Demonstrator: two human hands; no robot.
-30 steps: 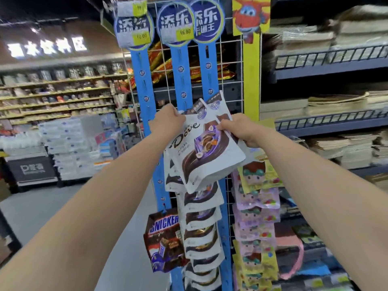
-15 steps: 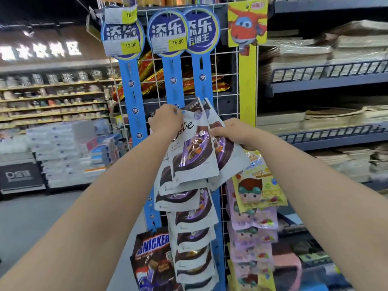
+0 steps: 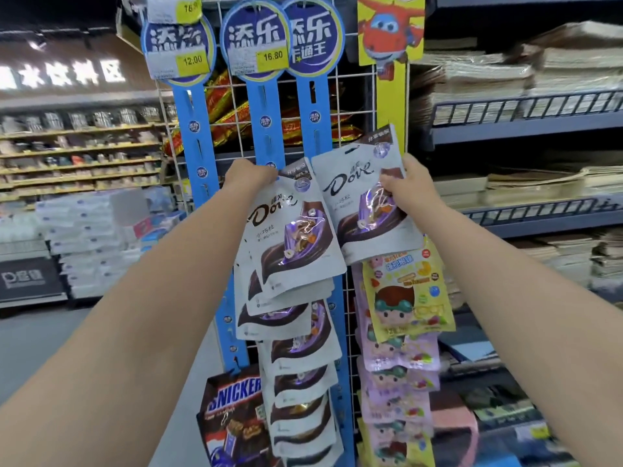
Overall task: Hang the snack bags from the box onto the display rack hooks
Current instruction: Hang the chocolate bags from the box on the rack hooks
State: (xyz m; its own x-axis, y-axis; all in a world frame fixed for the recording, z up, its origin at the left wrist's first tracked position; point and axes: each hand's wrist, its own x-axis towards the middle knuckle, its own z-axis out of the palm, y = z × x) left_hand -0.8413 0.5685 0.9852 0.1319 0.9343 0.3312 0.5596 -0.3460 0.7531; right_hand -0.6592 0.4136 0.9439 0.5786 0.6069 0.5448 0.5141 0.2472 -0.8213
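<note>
Two white-and-brown Dove snack bags are up against the wire display rack (image 3: 350, 106). My left hand (image 3: 251, 175) grips the top left corner of the left Dove bag (image 3: 290, 230), which lies over the middle blue hanging strip (image 3: 266, 123). My right hand (image 3: 409, 187) holds the right Dove bag (image 3: 362, 200) by its right edge, in front of the right blue strip (image 3: 315, 112). Below, several more Dove bags (image 3: 300, 372) hang in an overlapping column. The box is not in view.
A Snickers bag (image 3: 232, 419) hangs low on the left blue strip (image 3: 195, 129). Colourful candy bags (image 3: 404, 298) hang on the yellow strip to the right. Price signs (image 3: 256, 45) top the strips. Shelves of paper goods (image 3: 526, 106) stand right; an aisle opens left.
The two Dove bags, held stacked together before, are now apart: my right hand has drawn one bag to the right while my left keeps the other on the middle strip.
</note>
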